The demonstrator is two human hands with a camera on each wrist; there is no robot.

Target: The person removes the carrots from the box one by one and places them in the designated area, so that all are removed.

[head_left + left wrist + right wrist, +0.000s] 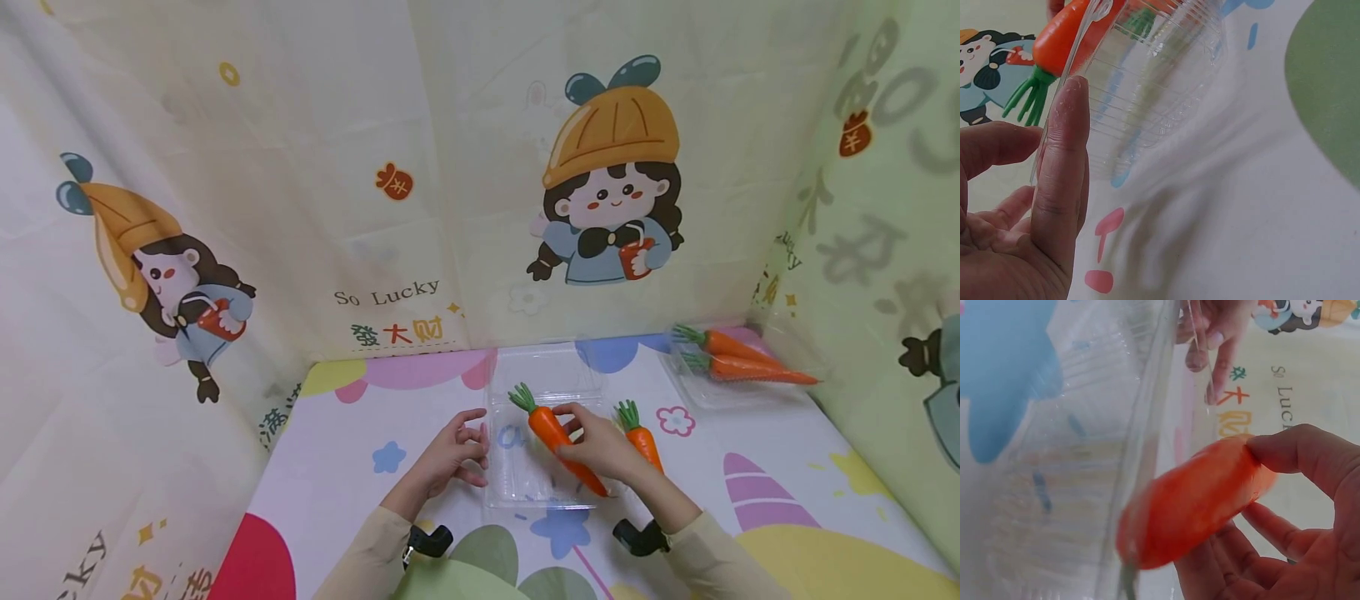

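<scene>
My right hand (602, 443) holds an orange toy carrot (547, 426) between thumb and fingers. The carrot slants over an opened clear plastic clamshell box (517, 493), its green top pointing away to the left. At the box's left side is my left hand (448, 454). In the left wrist view, its thumb and a finger (1060, 162) pinch the clear rim from either side. Just right of the box, a second carrot (643, 443) lies partly hidden behind my right hand and forearm. The right wrist view shows the held carrot (1191, 500) blurred, close to the box wall.
Toward the back right corner stands another clear box (701, 395) with carrots (742, 365) in it. A patterned cloth covers the table (337, 467). Printed curtains (465, 192) enclose the back and both sides.
</scene>
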